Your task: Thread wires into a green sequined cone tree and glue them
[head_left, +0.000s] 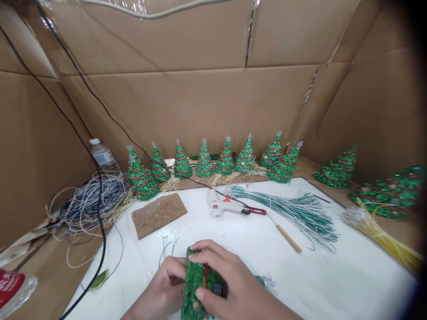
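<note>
Low in the view, a green beaded Christmas tree [193, 284] with red trim lies tipped on its side between my two hands. My right hand [230, 280] wraps over it, fingers on top and thumb along its near side. At its left end, my left hand [167, 284] has its fingers curled against the tree's base, partly hidden by it; whether they pinch a wire there I cannot see. Beyond the hands lie a white glue gun [227, 205], a wooden-handled awl [288, 238] and a bundle of green and white wires [293, 209].
Several finished-looking trees [204, 160] stand along the back, more at the right. A tangle of wires [96, 200] and a water bottle [103, 155] are at left, near a cardboard piece [159, 214]. Yellow wires [387, 235] lie right. A black cable [100, 200] hangs down the left side.
</note>
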`<action>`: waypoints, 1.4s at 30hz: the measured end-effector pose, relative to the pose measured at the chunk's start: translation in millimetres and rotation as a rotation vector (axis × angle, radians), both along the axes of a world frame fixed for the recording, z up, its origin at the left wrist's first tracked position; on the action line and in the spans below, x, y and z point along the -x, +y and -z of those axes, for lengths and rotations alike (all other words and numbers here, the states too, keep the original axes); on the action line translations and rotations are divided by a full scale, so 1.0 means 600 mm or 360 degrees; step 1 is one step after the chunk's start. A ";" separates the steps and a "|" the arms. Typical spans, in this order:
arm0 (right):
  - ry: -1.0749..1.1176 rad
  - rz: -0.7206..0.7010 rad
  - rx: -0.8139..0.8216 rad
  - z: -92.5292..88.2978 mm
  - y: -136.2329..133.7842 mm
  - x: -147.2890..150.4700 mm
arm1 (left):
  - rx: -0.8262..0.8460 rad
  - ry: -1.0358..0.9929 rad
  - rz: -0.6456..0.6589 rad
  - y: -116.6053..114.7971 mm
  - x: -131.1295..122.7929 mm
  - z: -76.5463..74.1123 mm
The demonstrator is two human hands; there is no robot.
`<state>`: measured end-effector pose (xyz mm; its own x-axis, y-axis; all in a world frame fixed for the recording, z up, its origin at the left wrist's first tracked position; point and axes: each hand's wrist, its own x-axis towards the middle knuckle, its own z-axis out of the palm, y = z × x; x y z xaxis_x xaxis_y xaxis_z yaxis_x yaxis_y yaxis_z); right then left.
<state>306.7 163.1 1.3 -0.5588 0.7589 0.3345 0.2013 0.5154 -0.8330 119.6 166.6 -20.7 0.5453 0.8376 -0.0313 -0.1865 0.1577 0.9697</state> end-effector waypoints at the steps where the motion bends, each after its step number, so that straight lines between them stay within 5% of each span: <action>1: 0.0017 0.0001 -0.0004 0.002 0.000 0.001 | 0.0010 -0.0036 -0.0010 0.000 0.000 0.007; 7: 0.0028 0.0028 -0.0016 0.006 0.004 0.003 | 0.0027 -0.0130 -0.0081 -0.002 0.005 0.028; 22: 0.0009 -0.0009 -0.0044 0.011 0.008 -0.002 | -0.0090 0.0051 -0.0114 -0.002 0.012 0.024; 30: 0.0238 -0.0129 -0.0016 -0.007 0.011 -0.014 | -0.0061 0.0127 0.0071 0.003 0.012 0.009; 35: 0.0173 0.0338 -0.0200 -0.024 0.048 -0.079 | -0.0144 0.0137 0.0065 0.003 0.010 0.003; 39: -0.0594 0.0979 -0.0388 -0.017 0.100 -0.182 | -0.0148 0.0123 0.0067 0.002 0.011 0.005; 42: -0.0796 0.1104 -0.0386 -0.005 0.129 -0.236 | -0.0148 0.0112 0.0075 0.003 0.011 0.010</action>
